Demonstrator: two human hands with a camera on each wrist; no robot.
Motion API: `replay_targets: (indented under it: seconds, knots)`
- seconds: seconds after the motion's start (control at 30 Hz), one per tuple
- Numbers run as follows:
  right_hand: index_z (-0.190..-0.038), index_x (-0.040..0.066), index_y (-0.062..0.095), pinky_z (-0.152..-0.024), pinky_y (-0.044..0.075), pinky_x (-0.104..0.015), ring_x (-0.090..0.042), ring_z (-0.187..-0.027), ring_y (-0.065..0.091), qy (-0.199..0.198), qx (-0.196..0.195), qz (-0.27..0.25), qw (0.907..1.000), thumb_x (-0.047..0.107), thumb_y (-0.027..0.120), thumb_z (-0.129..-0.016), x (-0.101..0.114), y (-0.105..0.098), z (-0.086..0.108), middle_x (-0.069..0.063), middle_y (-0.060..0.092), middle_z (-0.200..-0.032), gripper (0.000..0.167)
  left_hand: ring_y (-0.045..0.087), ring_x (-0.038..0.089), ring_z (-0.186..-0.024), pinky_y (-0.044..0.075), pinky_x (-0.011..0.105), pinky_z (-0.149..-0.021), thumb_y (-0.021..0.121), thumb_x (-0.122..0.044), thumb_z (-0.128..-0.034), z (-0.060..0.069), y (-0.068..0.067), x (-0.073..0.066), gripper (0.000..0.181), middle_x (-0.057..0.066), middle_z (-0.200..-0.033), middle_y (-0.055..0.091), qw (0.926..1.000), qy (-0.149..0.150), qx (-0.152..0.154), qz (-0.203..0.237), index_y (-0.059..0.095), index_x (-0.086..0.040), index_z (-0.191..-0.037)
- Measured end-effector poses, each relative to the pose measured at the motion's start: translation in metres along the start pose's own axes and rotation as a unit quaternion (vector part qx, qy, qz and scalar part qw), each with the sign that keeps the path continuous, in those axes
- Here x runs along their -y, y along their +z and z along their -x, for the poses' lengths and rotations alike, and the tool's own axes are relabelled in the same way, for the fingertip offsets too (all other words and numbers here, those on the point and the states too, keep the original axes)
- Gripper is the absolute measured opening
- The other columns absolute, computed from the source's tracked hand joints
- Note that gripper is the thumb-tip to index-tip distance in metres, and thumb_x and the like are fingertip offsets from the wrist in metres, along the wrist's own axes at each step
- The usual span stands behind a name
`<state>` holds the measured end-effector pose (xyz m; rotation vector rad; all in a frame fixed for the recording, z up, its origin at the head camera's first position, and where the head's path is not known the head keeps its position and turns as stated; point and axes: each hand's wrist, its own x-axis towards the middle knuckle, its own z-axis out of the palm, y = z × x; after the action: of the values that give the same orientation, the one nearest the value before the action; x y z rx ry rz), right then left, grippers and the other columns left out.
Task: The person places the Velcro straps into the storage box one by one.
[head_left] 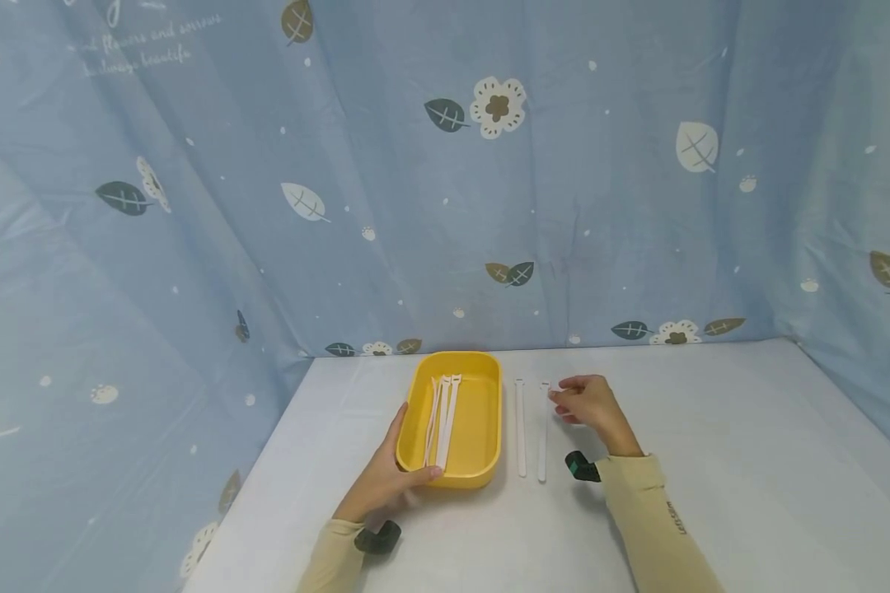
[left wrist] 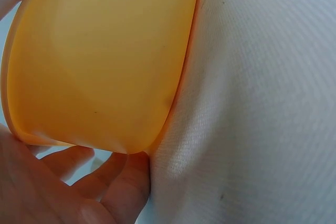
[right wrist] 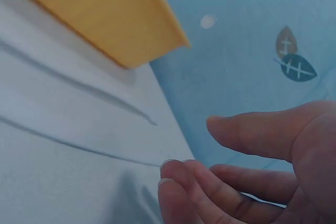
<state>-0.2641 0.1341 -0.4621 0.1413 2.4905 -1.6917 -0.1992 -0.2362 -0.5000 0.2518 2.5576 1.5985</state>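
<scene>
My left hand (head_left: pixel 387 476) grips the near left corner of a yellow tray (head_left: pixel 489 465), with the thumb on its front rim and the fingers along its left side. Several white cable straps (head_left: pixel 448 422) with slotted heads lie lengthwise in the tray's left half. Two more stand apart on the table to the right, a left strap (head_left: pixel 521 428) and a right strap (head_left: pixel 543 436), roughly parallel. By the head of the right one is my right hand (head_left: pixel 592 405). In the right wrist view its thumb (right wrist: pixel 252 132) is apart from the fingers, with nothing between them.
A white cloth covers the table (head_left: pixel 712 461). Behind it and at the left hangs a blue patterned curtain (head_left: pixel 445 206). Black wrist cameras sit at the left wrist (head_left: pixel 378 539) and the right wrist (head_left: pixel 582 466).
</scene>
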Motion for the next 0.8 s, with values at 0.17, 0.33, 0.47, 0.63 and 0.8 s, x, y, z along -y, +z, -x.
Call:
replay_targets:
  seconds: [0.17, 0.33, 0.47, 0.63, 0.8]
  knots:
    - [-0.133, -0.015, 0.056, -0.073, 0.063, -0.032, -0.020, -0.084, 0.073, 0.005, 0.003, 0.025, 0.9997, 0.017, 0.070, -0.097, -0.004, 0.003, -0.002, -0.026, 0.072, -0.110, 0.050, 0.024, 0.034, -0.159, 0.020, 0.063, -0.128, 0.091, -0.037, -0.0780, 0.001, 0.000, 0.000, 0.125, 0.006, -0.175, 0.016, 1.0000, 0.001, 0.001, 0.001, 0.003, -0.035, -0.167]
    - [-0.132, -0.015, 0.056, -0.068, 0.062, -0.029, -0.017, -0.077, 0.070, 0.012, -0.001, 0.038, 0.9992, 0.016, 0.071, -0.096, -0.005, 0.007, -0.004, -0.021, 0.073, -0.100, 0.049, 0.023, 0.034, -0.160, 0.020, 0.063, -0.128, 0.091, -0.036, -0.0780, 0.000, 0.000, 0.000, 0.126, 0.006, -0.175, 0.015, 1.0000, 0.003, 0.003, 0.003, 0.003, -0.032, -0.167]
    - [-0.131, -0.013, 0.058, -0.064, 0.058, -0.025, -0.014, -0.070, 0.067, 0.023, -0.004, 0.055, 0.9982, 0.016, 0.073, -0.094, -0.006, 0.010, -0.003, -0.016, 0.073, -0.091, 0.049, 0.022, 0.034, -0.160, 0.019, 0.063, -0.128, 0.091, -0.036, -0.0779, 0.000, 0.000, 0.000, 0.126, 0.005, -0.176, 0.014, 1.0000, 0.001, 0.003, 0.001, 0.003, -0.031, -0.168]
    - [-0.131, -0.012, 0.059, -0.064, 0.056, -0.025, -0.014, -0.070, 0.067, 0.029, -0.007, 0.083, 0.9961, 0.017, 0.074, -0.093, -0.005, 0.013, -0.003, -0.017, 0.073, -0.092, 0.050, 0.022, 0.034, -0.160, 0.020, 0.063, -0.128, 0.091, -0.037, -0.0780, 0.000, 0.000, -0.001, 0.126, 0.004, -0.176, 0.014, 1.0000, -0.001, 0.004, -0.002, 0.003, -0.029, -0.168]
    - [-0.130, -0.012, 0.059, -0.064, 0.056, -0.025, -0.016, -0.071, 0.067, 0.034, -0.010, 0.094, 0.9950, 0.016, 0.075, -0.093, -0.003, 0.016, -0.001, -0.020, 0.072, -0.097, 0.050, 0.022, 0.034, -0.160, 0.020, 0.063, -0.127, 0.091, -0.038, -0.0777, 0.000, 0.000, -0.001, 0.126, 0.005, -0.176, 0.014, 1.0000, -0.003, 0.003, -0.005, 0.003, -0.031, -0.168]
